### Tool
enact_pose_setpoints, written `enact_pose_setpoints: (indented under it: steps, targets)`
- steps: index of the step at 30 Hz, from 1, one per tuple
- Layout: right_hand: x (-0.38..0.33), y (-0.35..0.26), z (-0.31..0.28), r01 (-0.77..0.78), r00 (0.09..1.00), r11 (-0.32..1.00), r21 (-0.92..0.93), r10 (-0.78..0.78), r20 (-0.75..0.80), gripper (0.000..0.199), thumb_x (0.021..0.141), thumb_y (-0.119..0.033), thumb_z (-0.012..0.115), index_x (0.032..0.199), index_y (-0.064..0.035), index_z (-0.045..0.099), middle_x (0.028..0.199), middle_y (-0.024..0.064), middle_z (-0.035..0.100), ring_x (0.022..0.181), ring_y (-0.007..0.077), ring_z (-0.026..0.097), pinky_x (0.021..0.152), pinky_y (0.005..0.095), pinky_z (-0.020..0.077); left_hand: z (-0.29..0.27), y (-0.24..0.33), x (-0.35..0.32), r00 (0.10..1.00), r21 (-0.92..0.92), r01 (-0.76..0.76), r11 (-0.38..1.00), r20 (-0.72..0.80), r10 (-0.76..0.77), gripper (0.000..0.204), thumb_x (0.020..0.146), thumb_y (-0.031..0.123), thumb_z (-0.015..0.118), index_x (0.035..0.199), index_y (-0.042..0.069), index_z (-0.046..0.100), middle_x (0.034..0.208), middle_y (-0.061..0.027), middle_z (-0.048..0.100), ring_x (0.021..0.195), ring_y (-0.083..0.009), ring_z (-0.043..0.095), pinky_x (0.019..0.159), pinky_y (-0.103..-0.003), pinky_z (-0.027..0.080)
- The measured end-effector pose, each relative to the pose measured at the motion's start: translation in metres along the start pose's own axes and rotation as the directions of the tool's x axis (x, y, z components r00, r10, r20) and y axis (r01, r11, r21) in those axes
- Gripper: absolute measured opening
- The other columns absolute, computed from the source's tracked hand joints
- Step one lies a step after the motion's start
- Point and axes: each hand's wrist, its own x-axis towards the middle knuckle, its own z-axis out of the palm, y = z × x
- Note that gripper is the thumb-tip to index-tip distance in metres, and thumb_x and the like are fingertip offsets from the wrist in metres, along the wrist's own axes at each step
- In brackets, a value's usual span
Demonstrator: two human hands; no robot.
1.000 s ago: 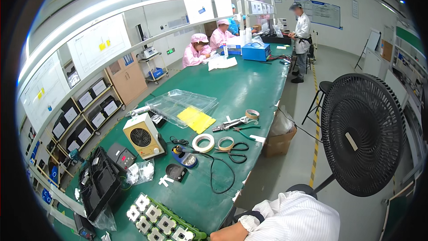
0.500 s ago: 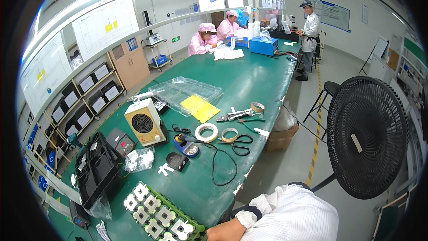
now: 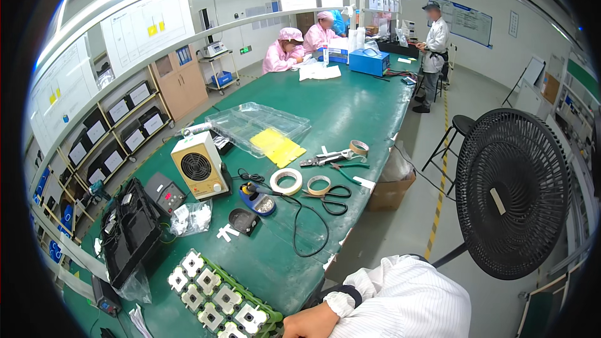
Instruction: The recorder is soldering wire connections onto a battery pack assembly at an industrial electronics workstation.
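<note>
Take the beige box with the round fan grille [image 3: 199,166] on the green workbench [image 3: 350,112] as your marker. Well to its left and nearer you lies a black moulded tray [image 3: 131,228] in a clear bag, and just right of that tray, below the box, a small bag of pale parts [image 3: 191,218].

Nearer you than the box, at the bench's front edge, sits the green holder of cells with white square caps [image 3: 216,294]; that is the thing your hand is closest to. It looks rigid and fairly heavy for its size (a block packed with metal cells usually is), and the white caps look thin, so I would judge the long green side walls the place to grip, not the tops.

Right of the box come a blue soldering-iron stand [image 3: 258,200], two rolls of tape [image 3: 286,181], black-handled scissors [image 3: 335,200] and a looping black cable [image 3: 300,231]. Behind and right of it lie a yellow sheet [image 3: 277,147] and clear plastic trays [image 3: 263,122].

Your right hand [image 3: 310,324] rests at the front edge just right of the cell holder, close to touching it; only its back shows, so I cannot tell whether the fingers are curled or loose. Your left hand is out of sight. Far right of the box stands a black floor fan [image 3: 510,194].
</note>
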Motion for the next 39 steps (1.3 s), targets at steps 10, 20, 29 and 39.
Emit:
enact_pose_setpoints:
  steps: [10,20,29,39]
  targets:
    - [0.002,0.011,0.004,0.028,0.999,1.000,0.004,-0.028,0.021,0.023,0.087,-0.018,0.076,0.088,0.0039,0.068,0.073,0.0188,0.068,0.063,0.0181,0.059,0.059,0.0380,0.0479,-0.001,0.001,0.001,1.000,0.008,-0.019,1.000,0.011,0.019,0.030,0.083,0.015,0.076,0.108,0.000,0.068,0.111,-0.0175,0.074,0.110,-0.0395,0.068,0.092,-0.050,0.053]
    - [0.001,0.010,0.005,-0.009,1.000,0.999,0.035,0.008,0.016,0.022,0.088,-0.016,0.075,0.091,0.0040,0.068,0.074,0.0186,0.069,0.064,0.0167,0.059,0.060,0.0379,0.0481,-0.002,0.003,0.001,1.000,-0.030,-0.019,0.999,0.018,0.019,0.026,0.084,0.013,0.076,0.106,0.002,0.068,0.109,-0.0135,0.075,0.108,-0.0351,0.070,0.095,-0.050,0.053]
    - [0.002,0.003,0.004,-0.049,0.999,0.993,0.103,0.046,0.028,0.020,0.085,-0.013,0.075,0.091,0.0042,0.067,0.074,0.0190,0.069,0.065,0.0174,0.060,0.060,0.0383,0.0485,-0.002,0.001,-0.002,0.999,-0.039,-0.023,0.999,0.033,0.024,0.024,0.086,0.012,0.074,0.107,0.002,0.067,0.107,-0.0116,0.076,0.106,-0.0333,0.072,0.094,-0.049,0.053]
    - [0.002,-0.001,0.004,-0.050,0.999,0.994,0.100,0.049,0.014,0.019,0.084,-0.013,0.074,0.090,0.0045,0.068,0.074,0.0191,0.069,0.065,0.0186,0.060,0.060,0.0381,0.0482,-0.002,-0.001,-0.002,0.999,-0.050,-0.026,0.998,0.042,0.028,0.023,0.086,0.012,0.073,0.107,0.004,0.068,0.107,-0.0101,0.076,0.107,-0.0317,0.071,0.097,-0.048,0.052]
